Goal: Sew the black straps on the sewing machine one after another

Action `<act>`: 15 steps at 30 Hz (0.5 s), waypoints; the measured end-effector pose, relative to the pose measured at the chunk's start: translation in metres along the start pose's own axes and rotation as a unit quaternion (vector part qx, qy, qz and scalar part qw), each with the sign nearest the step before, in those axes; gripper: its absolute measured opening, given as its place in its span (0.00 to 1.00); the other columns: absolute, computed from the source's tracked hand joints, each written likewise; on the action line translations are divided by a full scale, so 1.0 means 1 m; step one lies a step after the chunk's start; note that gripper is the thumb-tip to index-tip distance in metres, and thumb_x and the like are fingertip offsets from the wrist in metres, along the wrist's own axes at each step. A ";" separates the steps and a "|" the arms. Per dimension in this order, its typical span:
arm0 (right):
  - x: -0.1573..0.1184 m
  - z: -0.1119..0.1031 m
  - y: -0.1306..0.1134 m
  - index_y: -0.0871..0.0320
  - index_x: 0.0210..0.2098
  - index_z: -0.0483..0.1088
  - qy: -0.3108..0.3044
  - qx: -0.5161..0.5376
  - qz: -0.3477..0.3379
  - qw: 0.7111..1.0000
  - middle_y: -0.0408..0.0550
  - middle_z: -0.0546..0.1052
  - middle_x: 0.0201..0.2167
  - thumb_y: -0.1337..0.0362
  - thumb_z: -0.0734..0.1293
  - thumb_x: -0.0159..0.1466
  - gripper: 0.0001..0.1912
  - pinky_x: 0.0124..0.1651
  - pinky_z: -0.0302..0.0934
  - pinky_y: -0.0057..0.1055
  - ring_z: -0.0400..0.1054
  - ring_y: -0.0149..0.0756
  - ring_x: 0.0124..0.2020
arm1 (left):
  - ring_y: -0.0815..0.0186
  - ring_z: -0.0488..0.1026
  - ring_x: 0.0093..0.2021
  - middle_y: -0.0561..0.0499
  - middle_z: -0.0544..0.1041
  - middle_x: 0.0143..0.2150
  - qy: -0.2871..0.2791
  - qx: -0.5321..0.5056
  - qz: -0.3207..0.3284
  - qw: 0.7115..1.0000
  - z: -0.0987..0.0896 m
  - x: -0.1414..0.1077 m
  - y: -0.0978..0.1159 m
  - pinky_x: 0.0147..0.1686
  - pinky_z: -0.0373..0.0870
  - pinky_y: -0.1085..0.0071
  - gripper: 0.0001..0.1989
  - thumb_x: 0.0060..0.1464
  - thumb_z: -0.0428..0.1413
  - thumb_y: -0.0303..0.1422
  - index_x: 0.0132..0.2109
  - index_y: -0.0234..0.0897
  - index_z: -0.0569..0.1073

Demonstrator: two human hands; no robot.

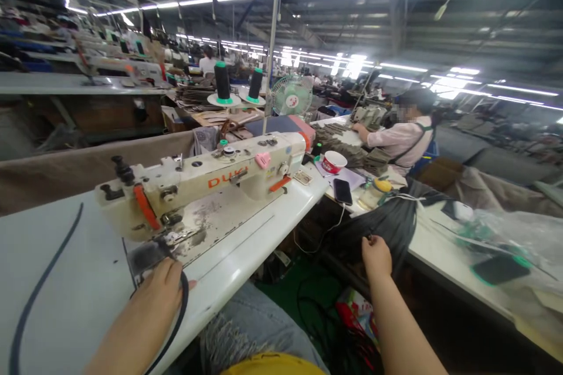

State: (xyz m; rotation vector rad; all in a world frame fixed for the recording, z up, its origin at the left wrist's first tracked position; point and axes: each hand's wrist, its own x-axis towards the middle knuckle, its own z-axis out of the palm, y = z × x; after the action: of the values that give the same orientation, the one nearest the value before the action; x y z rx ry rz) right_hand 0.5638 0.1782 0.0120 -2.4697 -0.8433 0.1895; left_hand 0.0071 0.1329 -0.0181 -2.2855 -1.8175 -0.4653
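Note:
My left hand (160, 290) lies at the needle end of a white sewing machine (237, 179), its fingers closed on a dark narrow strip (182, 307). That strip curves out past the thumb and down over the table's front edge. Another length of dark strip (48, 275) lies curved on the tabletop at the left. Out to the right, my right hand (378, 258) pinches a small dark end, apparently of a strip. Just behind it hangs a bundle of dark strips (391, 220), tied with white string at the top. The fingertips partly hide what they hold.
A phone (342, 191) on a white cable, a red-and-white bowl (334, 162) and a jar with a yellow top (373, 190) sit beyond the machine. Clear plastic (519, 234) covers the right-hand table. A co-worker (402, 135) sits behind, near a green fan (292, 95).

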 end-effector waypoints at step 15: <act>0.046 -0.018 -0.023 0.59 0.59 0.70 -0.004 -0.144 0.092 0.985 0.53 0.76 0.55 0.52 0.68 0.71 0.22 0.54 0.71 0.47 0.74 0.43 0.51 | 0.49 0.78 0.54 0.34 0.74 0.58 -0.027 -0.032 0.008 0.999 0.032 -0.004 -0.029 0.52 0.77 0.56 0.20 0.67 0.46 0.41 0.53 0.33 0.73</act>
State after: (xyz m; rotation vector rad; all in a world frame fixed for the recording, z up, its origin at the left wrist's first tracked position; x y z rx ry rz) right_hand 0.5934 0.2133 0.0409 -2.8223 -0.6858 0.1517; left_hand -0.0181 0.1467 -0.0507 -2.3747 -1.8341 -0.4721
